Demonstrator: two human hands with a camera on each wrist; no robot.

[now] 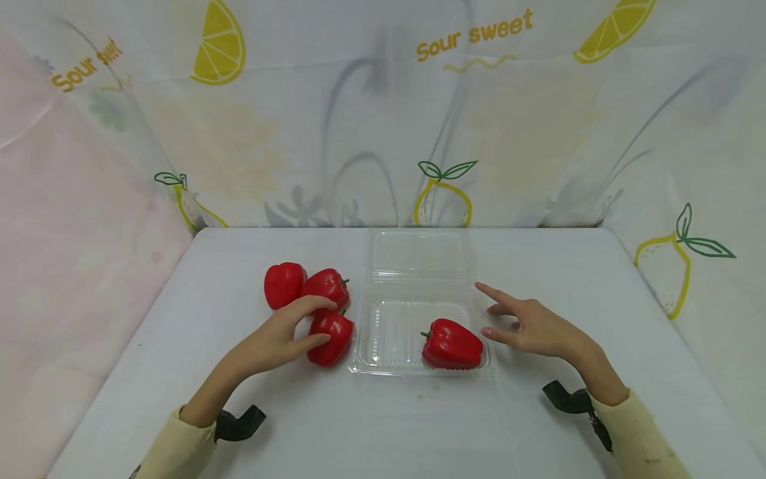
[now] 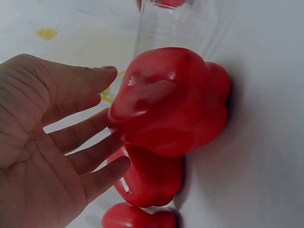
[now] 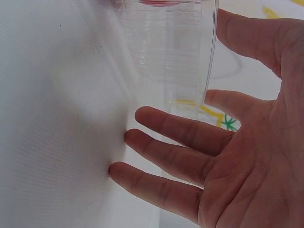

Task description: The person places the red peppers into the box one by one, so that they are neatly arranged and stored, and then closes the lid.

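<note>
My left hand (image 1: 279, 337) reaches over the nearest red bell pepper (image 1: 331, 338), thumb and fingers spread. In the left wrist view the thumb stands apart from that pepper (image 2: 166, 102), while fingertips lie close to its side; whether they touch is unclear. Two more bell peppers, one at the far left (image 1: 284, 285) and one beside it (image 1: 326, 286), lie just behind. A clear plastic clamshell box (image 1: 389, 326) lies unfolded, with a single bell pepper (image 1: 453, 344) on its side in the right part. Beside the box's right edge, my right hand (image 1: 529, 326) holds nothing, its fingers extended.
The box's clear lid (image 1: 419, 253) lies flat toward the back of the white table (image 1: 419, 426). A lemon-printed cloth (image 1: 359, 120) hangs behind the table. Black wrist mounts (image 1: 239, 424) jut from both sleeves.
</note>
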